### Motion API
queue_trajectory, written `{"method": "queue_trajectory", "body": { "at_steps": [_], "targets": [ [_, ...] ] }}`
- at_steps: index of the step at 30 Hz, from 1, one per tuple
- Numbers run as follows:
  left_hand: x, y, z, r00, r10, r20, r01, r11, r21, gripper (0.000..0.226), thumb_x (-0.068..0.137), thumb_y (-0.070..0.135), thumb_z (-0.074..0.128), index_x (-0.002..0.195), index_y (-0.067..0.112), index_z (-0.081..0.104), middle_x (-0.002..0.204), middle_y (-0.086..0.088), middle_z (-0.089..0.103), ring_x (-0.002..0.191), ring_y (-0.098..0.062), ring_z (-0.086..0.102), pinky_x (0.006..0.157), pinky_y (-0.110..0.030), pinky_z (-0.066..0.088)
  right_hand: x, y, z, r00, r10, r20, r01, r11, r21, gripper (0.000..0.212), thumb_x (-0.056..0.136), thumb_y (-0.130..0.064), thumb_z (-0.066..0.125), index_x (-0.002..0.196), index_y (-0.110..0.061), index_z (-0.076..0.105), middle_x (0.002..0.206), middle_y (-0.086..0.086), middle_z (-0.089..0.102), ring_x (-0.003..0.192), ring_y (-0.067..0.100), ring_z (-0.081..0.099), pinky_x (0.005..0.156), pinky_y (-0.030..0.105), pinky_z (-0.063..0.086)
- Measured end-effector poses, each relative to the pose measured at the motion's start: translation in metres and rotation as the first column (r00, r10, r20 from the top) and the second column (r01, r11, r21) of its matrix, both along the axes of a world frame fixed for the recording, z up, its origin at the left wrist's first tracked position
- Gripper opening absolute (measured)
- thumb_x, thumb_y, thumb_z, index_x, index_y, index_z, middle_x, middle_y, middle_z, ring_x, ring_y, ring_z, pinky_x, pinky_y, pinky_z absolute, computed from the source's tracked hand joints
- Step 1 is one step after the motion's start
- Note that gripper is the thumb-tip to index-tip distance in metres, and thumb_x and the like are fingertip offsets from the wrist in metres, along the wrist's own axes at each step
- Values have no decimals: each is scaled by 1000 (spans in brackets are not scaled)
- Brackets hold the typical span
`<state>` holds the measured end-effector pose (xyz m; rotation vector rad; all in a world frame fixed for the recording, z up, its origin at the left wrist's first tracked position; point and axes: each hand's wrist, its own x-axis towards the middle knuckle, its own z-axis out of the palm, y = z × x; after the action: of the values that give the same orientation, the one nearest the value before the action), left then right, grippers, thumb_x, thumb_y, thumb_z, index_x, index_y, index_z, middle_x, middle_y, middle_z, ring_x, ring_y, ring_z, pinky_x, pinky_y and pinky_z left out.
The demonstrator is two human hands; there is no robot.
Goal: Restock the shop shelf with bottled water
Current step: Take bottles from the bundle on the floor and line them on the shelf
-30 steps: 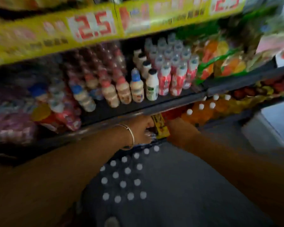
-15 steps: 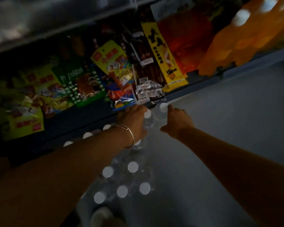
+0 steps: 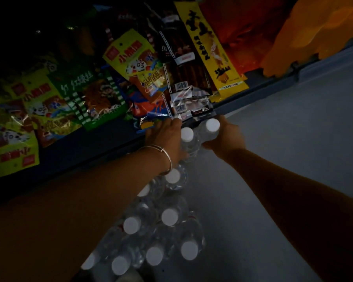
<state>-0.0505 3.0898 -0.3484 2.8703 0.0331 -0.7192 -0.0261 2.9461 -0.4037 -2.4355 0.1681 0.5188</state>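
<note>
A: Two white-capped water bottles (image 3: 200,137) lifted off the floor pack (image 3: 157,231), right hand (image 3: 225,139) curled round one, left hand (image 3: 167,137) gripping the other.

B: Risky; they could clip those overhanging snack packets (image 3: 130,58) on the shelf edge (image 3: 253,82).

Little can be read in the dim light. The tall yellow snack packet (image 3: 210,51) standing on the shelf carries large black Chinese characters down its length, too blurred to make out. The green foil snack bag (image 3: 90,92) bears white brush-style Chinese characters, also unclear. Barcodes show on the white labels of the clear-wrapped dark stick packets (image 3: 181,86), their digits too small. The yellow-green panda bags (image 3: 128,53) have red panels with illegible lettering.
</note>
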Motion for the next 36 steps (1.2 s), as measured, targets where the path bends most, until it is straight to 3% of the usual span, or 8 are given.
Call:
{"method": "queue_trajectory", "body": {
  "at_steps": [8, 15, 18, 21, 24, 28, 32, 36],
  "targets": [
    [-3, -9, 55, 996, -57, -62, 59, 998, 35, 79, 78, 36, 70, 141, 19, 25, 144, -6, 30, 134, -28, 28, 110, -42, 21, -13, -26, 70, 1000, 12, 25, -14, 998, 58, 61, 70, -18, 81, 122, -11, 50, 122, 12, 61, 115, 30, 55, 92, 39, 46],
    [-8, -29, 180, 990, -114, -80, 115, 993, 19, 80, 78, 38, 69, 142, 19, 25, 149, -5, 25, 138, -27, 25, 111, -42, 23, -13, -52, 218, 981, 156, 118, -171, 977, 129, 56, 69, -22, 82, 115, -12, 52, 113, 6, 64, 105, 24, 59, 74, 25, 40],
    [-8, -35, 251, 988, -151, -32, 152, 988, 33, 64, 75, 38, 71, 128, 18, 41, 134, -5, 42, 125, -26, 41, 105, -41, 34, -13, -61, 300, 951, 227, 208, -257, 958, 126, 47, 68, -25, 81, 103, -16, 51, 100, 1, 62, 93, 17, 57, 67, 20, 33],
    [-11, -37, 333, 983, -180, 23, 179, 983, 49, 50, 76, 38, 70, 117, 17, 49, 124, -4, 51, 118, -24, 49, 100, -35, 38, -12, -67, 390, 905, 306, 296, -349, 931, 103, 56, 66, -29, 81, 112, -14, 55, 108, 2, 64, 100, 20, 60, 71, 25, 41],
    [-12, -39, 425, 981, -192, 19, 192, 981, -5, 50, 80, 32, 69, 123, 12, 52, 125, -7, 53, 116, -24, 51, 95, -30, 42, -8, -71, 488, 865, 391, 314, -438, 894, 95, 67, 68, -34, 81, 125, -17, 50, 119, 2, 62, 108, 22, 58, 85, 33, 49],
    [-15, -32, 553, 983, -181, 23, 181, 983, 0, 52, 81, 35, 68, 126, 15, 50, 130, -6, 52, 118, -24, 51, 97, -30, 43, -8, -74, 619, 818, 420, 392, -506, 851, 144, 64, 68, -33, 82, 124, -17, 53, 117, 2, 64, 106, 22, 60, 88, 40, 50],
    [-29, -28, 684, 973, -205, 107, 202, 979, 38, 40, 82, 34, 67, 119, 19, 58, 117, 0, 60, 108, -15, 56, 86, -17, 39, -14, -73, 749, 787, 420, 452, -550, 809, 205, 64, 68, -29, 83, 124, -17, 56, 115, -4, 64, 99, 12, 60, 80, 24, 47],
    [-44, -18, 799, 972, -130, 195, 151, 984, -94, 45, 78, 22, 73, 117, 8, 58, 115, -7, 63, 98, -14, 57, 81, -18, 43, -21, -63, 863, 755, 364, 545, -564, 784, 258, 50, 59, -29, 84, 104, -15, 68, 104, 0, 70, 94, 16, 65, 87, 41, 53]
  ]
}}
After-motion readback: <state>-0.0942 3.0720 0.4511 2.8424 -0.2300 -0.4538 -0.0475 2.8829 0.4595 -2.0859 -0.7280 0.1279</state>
